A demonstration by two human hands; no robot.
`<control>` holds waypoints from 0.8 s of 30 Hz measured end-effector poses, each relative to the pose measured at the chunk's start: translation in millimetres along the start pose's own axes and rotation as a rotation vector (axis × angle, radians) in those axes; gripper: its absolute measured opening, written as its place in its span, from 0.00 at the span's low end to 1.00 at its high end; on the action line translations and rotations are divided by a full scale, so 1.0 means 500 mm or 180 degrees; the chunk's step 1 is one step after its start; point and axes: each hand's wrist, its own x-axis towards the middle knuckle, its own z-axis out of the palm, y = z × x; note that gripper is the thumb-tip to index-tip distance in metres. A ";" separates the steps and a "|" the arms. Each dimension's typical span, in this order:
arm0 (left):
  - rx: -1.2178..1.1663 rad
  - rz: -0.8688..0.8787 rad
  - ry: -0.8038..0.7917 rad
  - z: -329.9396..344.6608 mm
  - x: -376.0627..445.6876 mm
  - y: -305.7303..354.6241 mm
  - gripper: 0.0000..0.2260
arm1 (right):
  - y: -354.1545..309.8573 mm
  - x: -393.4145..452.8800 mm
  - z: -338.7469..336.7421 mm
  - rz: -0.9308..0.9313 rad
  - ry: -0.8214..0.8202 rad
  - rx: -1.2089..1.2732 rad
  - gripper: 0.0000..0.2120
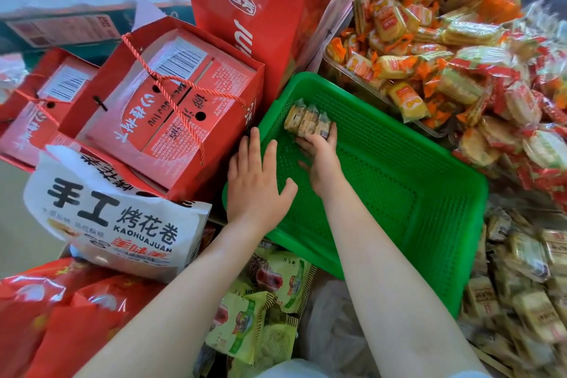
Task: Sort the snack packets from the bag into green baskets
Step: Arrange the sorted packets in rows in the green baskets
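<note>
- Head view is showing a green basket [399, 181], a perforated plastic tub, sitting tilted among piles of snacks.
- Three small snack packets [307, 121] are lying side by side in the basket's far left corner; they are clear-wrapped, pale beige, with a barcode showing on the nearest one.
- The right hand [320, 156] is reaching into the basket, its fingers curling over the near edge of the packets and touching them.
- The left hand [256, 181] is lying flat with fingers straight and spread, pressing on the basket's left rim and holding nothing.
- A white bag [116, 218] with bold black characters and "KAOHUAJUAN" printed on it is lying to the left of the basket, just beside the left forearm.
- Red gift boxes [171, 107] with rope handles are standing behind the white bag, touching the basket's left wall.
- A heap of orange-and-yellow wrapped snacks [408, 49] is filling a clear tray beyond the basket.
- Red-trimmed round crackers [518, 120] are piling up on the right.
- Brownish packets [527, 279] are lying near the basket's right corner.
- Yellow-green packets [260, 304] are sitting below the basket, between the two forearms.
</note>
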 end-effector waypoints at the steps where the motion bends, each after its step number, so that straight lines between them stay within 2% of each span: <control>1: 0.0001 0.0005 0.0019 0.001 0.000 0.000 0.35 | -0.006 0.001 -0.004 0.0019 -0.0030 -0.0017 0.38; 9: -0.0051 0.0080 -0.0010 -0.005 0.000 -0.003 0.33 | -0.015 -0.090 -0.064 0.0062 -0.0251 -0.0316 0.36; 11: -0.0051 0.0178 0.0075 -0.006 -0.018 0.007 0.31 | -0.023 -0.145 -0.110 -0.0037 -0.0260 -0.0454 0.32; 13: -0.0228 0.0525 0.0275 0.004 -0.059 0.045 0.24 | -0.029 -0.210 -0.178 -0.0206 -0.0130 -0.0544 0.23; 15: -0.0426 0.0891 0.0036 0.036 -0.120 0.108 0.21 | -0.024 -0.282 -0.264 -0.0490 0.0197 -0.0545 0.13; 18: -0.0514 0.1411 -0.0695 0.097 -0.220 0.222 0.25 | 0.012 -0.386 -0.424 -0.0827 0.1101 -0.0380 0.11; 21: -0.0133 0.1797 -0.0973 0.163 -0.280 0.302 0.26 | 0.078 -0.459 -0.574 -0.0516 0.2014 -0.0077 0.10; 24: 0.0122 0.1722 -0.0972 0.196 -0.298 0.337 0.29 | 0.152 -0.469 -0.673 0.0054 0.2349 0.0271 0.06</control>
